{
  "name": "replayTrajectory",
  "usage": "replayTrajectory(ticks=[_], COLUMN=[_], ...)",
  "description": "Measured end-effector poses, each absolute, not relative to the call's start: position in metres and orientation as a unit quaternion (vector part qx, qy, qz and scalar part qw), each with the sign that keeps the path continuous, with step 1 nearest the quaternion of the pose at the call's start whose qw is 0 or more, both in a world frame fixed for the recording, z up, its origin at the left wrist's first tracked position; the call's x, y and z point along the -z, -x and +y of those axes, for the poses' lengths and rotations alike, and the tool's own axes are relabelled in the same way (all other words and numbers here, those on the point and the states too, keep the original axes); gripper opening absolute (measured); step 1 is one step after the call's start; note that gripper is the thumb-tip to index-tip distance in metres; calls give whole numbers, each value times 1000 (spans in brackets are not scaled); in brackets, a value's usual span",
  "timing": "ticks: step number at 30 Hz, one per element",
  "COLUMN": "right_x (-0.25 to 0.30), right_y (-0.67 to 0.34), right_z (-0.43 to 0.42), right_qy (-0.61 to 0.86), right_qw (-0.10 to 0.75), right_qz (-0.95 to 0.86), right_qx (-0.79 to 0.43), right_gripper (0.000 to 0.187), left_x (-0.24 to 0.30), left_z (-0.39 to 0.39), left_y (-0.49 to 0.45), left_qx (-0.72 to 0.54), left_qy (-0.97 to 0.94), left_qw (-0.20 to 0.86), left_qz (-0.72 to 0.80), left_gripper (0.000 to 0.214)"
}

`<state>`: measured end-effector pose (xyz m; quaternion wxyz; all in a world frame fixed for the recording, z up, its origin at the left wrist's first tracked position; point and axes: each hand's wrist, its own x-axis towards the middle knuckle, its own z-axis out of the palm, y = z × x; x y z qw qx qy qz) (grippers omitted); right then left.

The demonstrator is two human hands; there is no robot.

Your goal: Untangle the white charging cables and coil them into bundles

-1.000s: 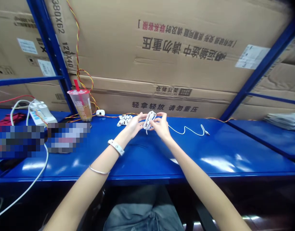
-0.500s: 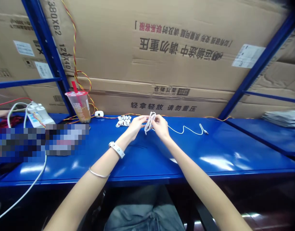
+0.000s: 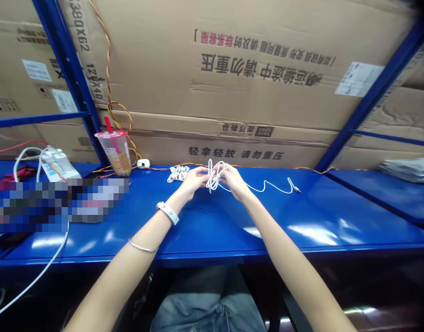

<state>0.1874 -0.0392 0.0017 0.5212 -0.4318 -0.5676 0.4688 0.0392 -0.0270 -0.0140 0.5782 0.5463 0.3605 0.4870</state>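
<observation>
A white charging cable (image 3: 214, 177), gathered in loose loops, is held up between my two hands over the blue shelf board (image 3: 212, 230). My left hand (image 3: 194, 180) pinches the loops from the left side. On the right, my right hand (image 3: 233, 179) has its fingers closed on the same loops. One length of the cable trails out past my right hand and lies wavy on the board, ending in a plug (image 3: 296, 188). Just behind my left hand is a bundle of coiled white cables (image 3: 178, 173).
A drink cup (image 3: 115, 152) with a red straw stands at the back left, beside a white earbud case (image 3: 143, 163). Farther left is a power strip (image 3: 59, 163) with cords. Cardboard boxes (image 3: 267, 106) rise behind. Flat packets (image 3: 407, 169) lie at the far right.
The cable loops have spread wider and looser between my hands. Both hands stay in nearly the same place, and the trailing end has not moved.
</observation>
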Motion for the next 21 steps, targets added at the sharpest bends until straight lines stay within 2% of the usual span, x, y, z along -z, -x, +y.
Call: replayTrajectory(ticks=[3,7,10,15,21], right_x=[-4,-5,-5,-5,-6], right_y=[-194,-202,-209,-230,-275], right_z=[-38,-38,-37,-25,-11], right_qy=[472,580,609,617,605], right_qw=[481,412,369,436,510], right_qz=[-589,-600,-608,-561,-529], right_qx=[-446,-365,-351,-339,-306], right_gripper=[21,6,6,23,24], left_x=[14,15,14,13,13], left_z=[-26,-25,-25,-22,-16], left_y=[-40,-40,-40,-35,-27], left_qx=[-502,-535,-545,-582,-633], left_qy=[-553,-550,-540,-499,-435], left_qw=[557,523,517,507,515], left_qz=[362,371,381,395,381], left_gripper=[17,12,10,8,10])
